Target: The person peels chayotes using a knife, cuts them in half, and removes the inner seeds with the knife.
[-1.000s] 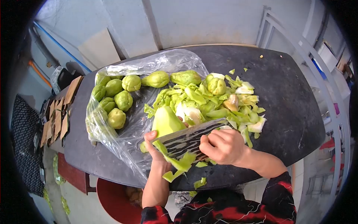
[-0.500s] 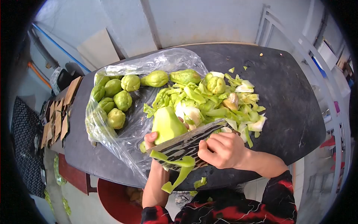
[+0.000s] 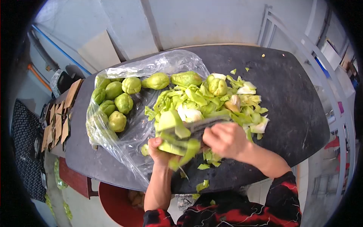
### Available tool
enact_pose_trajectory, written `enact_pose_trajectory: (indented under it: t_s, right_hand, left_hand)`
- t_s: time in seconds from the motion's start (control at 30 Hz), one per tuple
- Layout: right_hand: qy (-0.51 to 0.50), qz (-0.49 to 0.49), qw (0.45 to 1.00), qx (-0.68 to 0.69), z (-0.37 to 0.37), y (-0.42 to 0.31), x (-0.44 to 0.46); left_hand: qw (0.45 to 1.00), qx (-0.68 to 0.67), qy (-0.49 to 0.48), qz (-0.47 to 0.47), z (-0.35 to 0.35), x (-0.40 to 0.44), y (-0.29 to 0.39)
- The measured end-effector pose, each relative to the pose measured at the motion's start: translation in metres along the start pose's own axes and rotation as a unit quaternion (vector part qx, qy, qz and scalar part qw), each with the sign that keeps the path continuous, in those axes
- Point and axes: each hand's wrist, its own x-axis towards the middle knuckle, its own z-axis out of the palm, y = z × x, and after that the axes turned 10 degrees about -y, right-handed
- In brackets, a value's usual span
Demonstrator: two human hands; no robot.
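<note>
My left hand is wrapped round the lower end of a pale green, peeled chayote. In my right hand is the handle of a broad-bladed knife, its blade smeared by motion and lying across the chayote. Blurred strips of green peel hang at the blade and below the fruit. Just beyond both hands lies a heap of peelings with whitish pieces in it. One whole chayote rests on that heap.
A clear plastic bag spreads over the left of the dark table, with several unpeeled chayotes on it. Under the front edge stands a red bucket. Cardboard pieces are stacked at left; a grey metal railing runs along the right.
The knife has moved up from the chayote's lower side and now crosses it, blurred. My right hand has shifted slightly up. Small peel scraps below the blade have come into view.
</note>
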Motion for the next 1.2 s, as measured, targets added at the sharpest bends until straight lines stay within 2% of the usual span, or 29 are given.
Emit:
enact_pose_trajectory:
  t_s: [0.07,0.27,0.33,0.4,0.47,0.53,0.57,0.63,0.67,0.73,0.83,0.93,1.0,1.07,1.13,1.2]
  right_hand:
    - [-0.031,0.06,0.998,0.02,0.019,0.018,-0.003]
    - [0.001,0.067,0.998,-0.003,0.012,0.014,-0.001]
    - [-0.052,0.062,0.997,-0.002,0.004,0.01,-0.003]
    - [-0.064,0.074,0.995,0.017,0.009,0.014,-0.003]
    - [-0.093,0.131,0.987,0.014,0.022,0.029,-0.006]
    - [-0.095,0.133,0.986,0.019,0.019,0.03,-0.004]
    - [-0.083,0.129,0.988,0.023,0.016,0.03,-0.004]
    - [-0.074,0.123,0.989,0.032,0.009,0.024,-0.004]
    - [-0.064,0.11,0.992,0.019,0.007,0.021,-0.002]
    - [-0.055,0.096,0.994,0.007,0.003,0.013,-0.001]
    - [0.011,-0.02,0.998,-0.056,-0.001,-0.002,0.001]
    - [0.031,-0.064,0.995,-0.076,-0.006,-0.015,0.005]
    - [0.044,-0.073,0.994,-0.069,-0.001,-0.017,0.005]
    - [0.037,-0.075,0.994,-0.076,0.0,-0.019,0.005]
    - [0.042,-0.077,0.993,-0.08,0.002,-0.018,0.004]
    - [0.047,-0.079,0.992,-0.082,0.002,-0.018,0.005]
  left_hand:
    - [0.999,0.012,0.041,-0.016,0.0,0.003,0.0]
    - [1.0,-0.012,0.017,-0.02,0.008,0.004,0.007]
    - [1.0,-0.011,0.015,-0.021,0.009,0.005,0.005]
    - [0.998,-0.021,0.026,-0.05,-0.005,0.002,-0.002]
    - [0.998,-0.026,-0.012,-0.053,-0.01,0.006,0.0]
    - [0.998,-0.014,-0.053,-0.038,-0.014,0.005,0.003]
    - [0.998,-0.016,-0.053,-0.036,-0.014,0.006,0.002]
    - [0.996,-0.064,0.061,0.012,-0.012,0.005,0.0]
    - [0.996,-0.063,0.062,0.016,-0.012,0.007,0.0]
    - [0.982,-0.109,0.15,0.041,-0.015,0.009,0.0]
    - [0.989,-0.099,0.111,0.001,-0.006,0.004,0.005]
    - [0.993,-0.1,0.068,-0.019,-0.001,0.007,0.004]
    - [0.991,-0.069,0.113,-0.028,0.008,0.01,0.004]
    - [0.993,-0.065,0.097,-0.034,0.005,0.009,0.002]
    - [0.988,-0.147,0.022,-0.03,-0.004,0.007,-0.002]
    - [0.989,-0.142,0.016,-0.029,-0.006,0.007,-0.002]
